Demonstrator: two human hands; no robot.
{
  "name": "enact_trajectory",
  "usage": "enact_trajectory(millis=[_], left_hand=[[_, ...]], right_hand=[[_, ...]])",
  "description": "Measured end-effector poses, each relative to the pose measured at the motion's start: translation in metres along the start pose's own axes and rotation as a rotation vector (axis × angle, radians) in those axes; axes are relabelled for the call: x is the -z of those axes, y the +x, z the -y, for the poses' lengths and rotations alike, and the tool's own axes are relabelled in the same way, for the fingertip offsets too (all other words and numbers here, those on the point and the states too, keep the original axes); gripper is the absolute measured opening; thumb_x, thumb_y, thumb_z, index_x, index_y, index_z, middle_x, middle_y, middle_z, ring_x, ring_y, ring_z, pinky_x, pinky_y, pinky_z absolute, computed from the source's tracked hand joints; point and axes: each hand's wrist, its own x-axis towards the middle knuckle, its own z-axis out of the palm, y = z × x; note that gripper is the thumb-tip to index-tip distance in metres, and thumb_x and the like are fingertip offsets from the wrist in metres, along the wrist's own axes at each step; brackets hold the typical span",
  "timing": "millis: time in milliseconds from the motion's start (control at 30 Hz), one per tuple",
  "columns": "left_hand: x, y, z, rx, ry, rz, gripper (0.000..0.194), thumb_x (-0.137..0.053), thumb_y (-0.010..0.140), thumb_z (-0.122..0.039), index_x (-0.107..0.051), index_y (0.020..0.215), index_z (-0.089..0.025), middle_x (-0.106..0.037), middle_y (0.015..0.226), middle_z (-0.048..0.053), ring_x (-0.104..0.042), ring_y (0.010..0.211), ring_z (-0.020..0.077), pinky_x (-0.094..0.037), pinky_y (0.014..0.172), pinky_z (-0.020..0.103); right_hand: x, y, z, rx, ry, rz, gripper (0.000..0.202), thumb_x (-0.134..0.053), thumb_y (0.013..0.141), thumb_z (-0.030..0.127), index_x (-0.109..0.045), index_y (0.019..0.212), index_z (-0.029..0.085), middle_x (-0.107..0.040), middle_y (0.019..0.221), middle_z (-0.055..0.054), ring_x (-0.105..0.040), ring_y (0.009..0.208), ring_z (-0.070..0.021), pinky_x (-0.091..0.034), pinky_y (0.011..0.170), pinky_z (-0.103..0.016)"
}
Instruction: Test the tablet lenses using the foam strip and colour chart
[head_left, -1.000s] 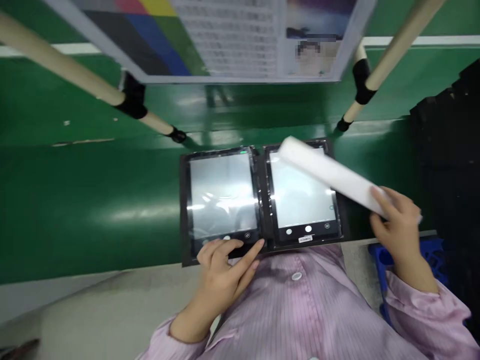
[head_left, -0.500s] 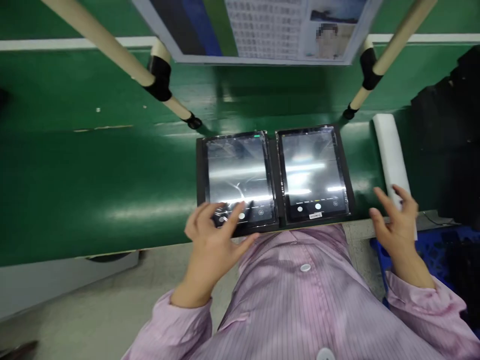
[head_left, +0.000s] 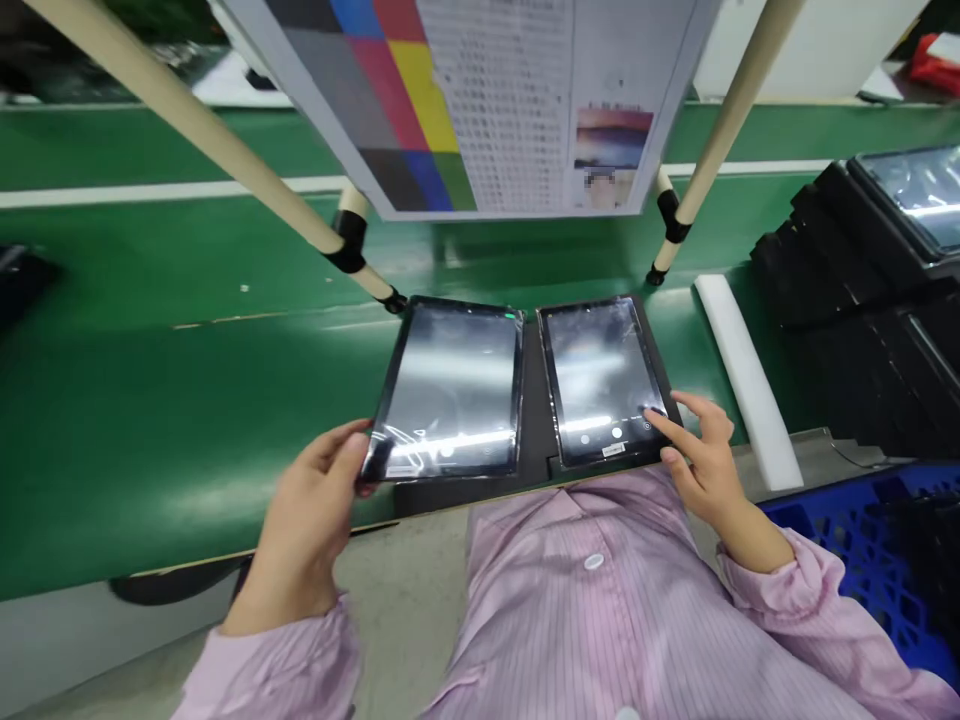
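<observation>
My left hand (head_left: 319,500) grips the lower left corner of the left tablet (head_left: 457,385), thumb on top and fingers beneath. That tablet is raised and tilted off the black pad (head_left: 534,400) under it. On the pad's other half lies the right tablet (head_left: 600,370), its screen lit with camera controls and a small white label at its lower edge. My right hand (head_left: 705,455) has its fingers apart, the index fingertip on or just over the right tablet's lower right corner. Both screens carry bright reflections of ceiling lights.
A printed colour chart (head_left: 510,120) hangs ahead on a frame of cream pipes (head_left: 720,130). To the right are a white foam strip (head_left: 750,385) and stacked black cases (head_left: 862,310), with a tablet on top. A blue crate (head_left: 855,530) stands below the green bench (head_left: 187,420).
My left hand has gone from above the left tablet's screen to its corner and lifted it. My right hand has moved left to the right tablet. The view now reaches farther ahead.
</observation>
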Motion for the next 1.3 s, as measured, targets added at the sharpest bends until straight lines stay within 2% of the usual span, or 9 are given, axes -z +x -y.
enact_trajectory(millis=[100, 267, 400, 567, 633, 733, 833, 1000, 1300], left_hand=[[-0.018, 0.003, -0.011, -0.005, -0.148, 0.072, 0.056, -0.079, 0.083, -0.065, -0.075, 0.114, -0.019, -0.075, 0.079, -0.001, -0.065, 0.065, 0.0139, -0.051, 0.057, 0.024], [-0.040, -0.013, -0.026, 0.001, -0.347, 0.195, 0.084, -0.099, 0.055, -0.055, -0.076, 0.127, -0.019, -0.083, 0.093, 0.007, -0.078, 0.080, 0.0242, -0.064, 0.069, 0.033], [-0.039, -0.041, -0.035, -0.027, -0.492, 0.201, 0.081, -0.102, 0.056, -0.051, -0.078, 0.128, -0.021, -0.084, 0.100, 0.010, -0.080, 0.083, 0.0258, -0.067, 0.075, 0.037], [-0.040, -0.067, -0.046, -0.112, -0.658, 0.225, 0.064, -0.100, 0.064, -0.050, -0.081, 0.123, -0.034, -0.084, 0.115, 0.007, -0.081, 0.096, 0.0267, -0.067, 0.090, 0.041], [-0.044, -0.070, -0.051, -0.201, -0.665, 0.231, 0.058, -0.098, 0.069, -0.047, -0.081, 0.123, -0.036, -0.083, 0.119, 0.006, -0.080, 0.100, 0.0254, -0.066, 0.094, 0.041], [-0.057, -0.070, -0.058, -0.414, -0.654, 0.151, 0.047, -0.089, 0.080, -0.048, -0.080, 0.124, -0.034, -0.079, 0.131, 0.007, -0.076, 0.116, 0.0266, -0.063, 0.101, 0.041], [-0.072, -0.071, -0.060, -0.712, -0.501, 0.047, 0.064, -0.078, 0.089, -0.058, -0.066, 0.146, -0.032, -0.064, 0.154, 0.012, -0.061, 0.141, 0.0325, -0.054, 0.114, 0.046], [-0.087, -0.076, -0.058, -0.963, 0.136, -0.172, 0.134, -0.091, 0.071, -0.067, -0.015, 0.173, -0.026, -0.035, 0.169, 0.024, -0.039, 0.156, 0.0426, -0.037, 0.124, 0.060], [-0.098, -0.080, -0.058, -1.062, 0.332, -0.309, 0.137, -0.085, 0.077, -0.072, 0.001, 0.173, -0.028, -0.037, 0.160, 0.024, -0.045, 0.146, 0.0426, -0.043, 0.117, 0.064]], right_hand=[[-0.011, 0.019, 0.015, 0.059, 0.032, 0.036, 0.038, -0.047, 0.107, 0.034, -0.074, 0.134, 0.030, -0.061, 0.145, -0.014, -0.058, 0.132, -0.0322, -0.046, 0.106, -0.056], [-0.037, 0.059, 0.042, 0.115, 0.105, 0.184, 0.037, -0.052, 0.107, 0.037, -0.074, 0.135, 0.027, -0.063, 0.146, -0.018, -0.060, 0.132, -0.0341, -0.049, 0.105, -0.059], [-0.046, 0.091, 0.059, -0.008, 0.314, 0.289, 0.058, -0.049, 0.107, 0.048, -0.052, 0.160, 0.024, -0.065, 0.148, -0.020, -0.065, 0.130, -0.0334, -0.054, 0.107, -0.059], [-0.036, 0.119, 0.087, -0.101, 0.829, 0.063, 0.074, -0.046, 0.104, 0.067, -0.042, 0.164, 0.024, -0.073, 0.136, -0.016, -0.072, 0.121, -0.0308, -0.059, 0.105, -0.053], [-0.032, 0.129, 0.097, -0.168, 1.029, -0.041, 0.075, -0.045, 0.102, 0.075, -0.050, 0.158, 0.025, -0.072, 0.141, -0.014, -0.069, 0.131, -0.0305, -0.058, 0.109, -0.052], [-0.026, 0.144, 0.106, -0.315, 1.285, -0.026, 0.078, -0.045, 0.094, 0.086, -0.068, 0.136, 0.025, -0.076, 0.133, -0.011, -0.067, 0.134, -0.0320, -0.061, 0.108, -0.052], [-0.022, 0.156, 0.108, -0.463, 1.419, -0.007, 0.079, -0.060, 0.081, 0.093, -0.076, 0.114, 0.024, -0.082, 0.116, -0.009, -0.070, 0.129, -0.0354, -0.063, 0.104, -0.054], [-0.019, 0.164, 0.106, -0.508, 1.435, -0.098, 0.074, -0.072, 0.070, 0.091, -0.076, 0.102, 0.024, -0.082, 0.119, -0.008, -0.067, 0.135, -0.0389, -0.064, 0.104, -0.057], [-0.019, 0.163, 0.101, -0.423, 1.493, -0.035, 0.066, -0.068, 0.079, 0.087, -0.077, 0.094, 0.023, -0.083, 0.113, -0.009, -0.067, 0.135, -0.0365, -0.063, 0.107, -0.053]])
